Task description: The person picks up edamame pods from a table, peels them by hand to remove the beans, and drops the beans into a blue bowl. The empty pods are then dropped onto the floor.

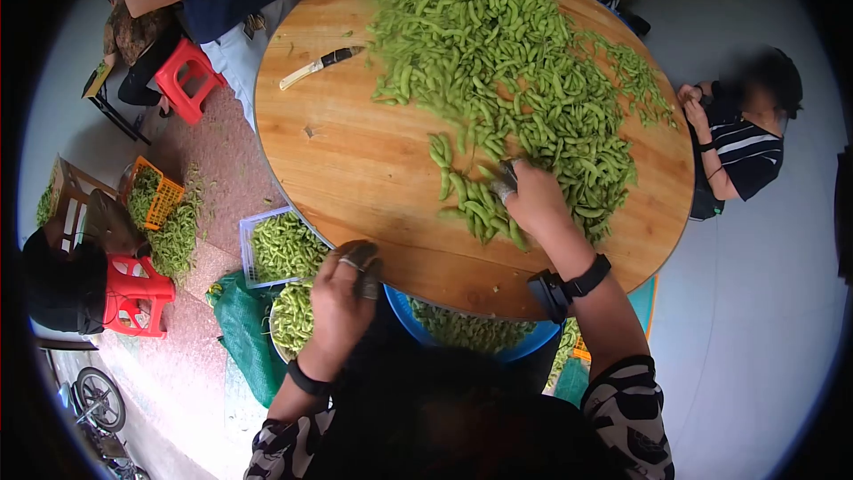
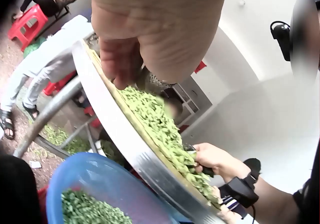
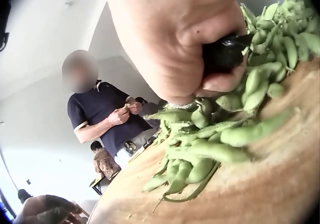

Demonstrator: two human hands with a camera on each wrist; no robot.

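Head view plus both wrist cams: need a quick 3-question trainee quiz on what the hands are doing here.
1. True or false: the right hand lies flat and open on the pile of green pods.
2. Where is the left hand?
A. on the knife
B. at the near edge of the round wooden table
C. inside the blue basin
3. Fill in: below the table's near edge, the blue basin holds green ____.

Key:
1. False; its fingers are curled round a dark tool among the pods.
2. B
3. pods
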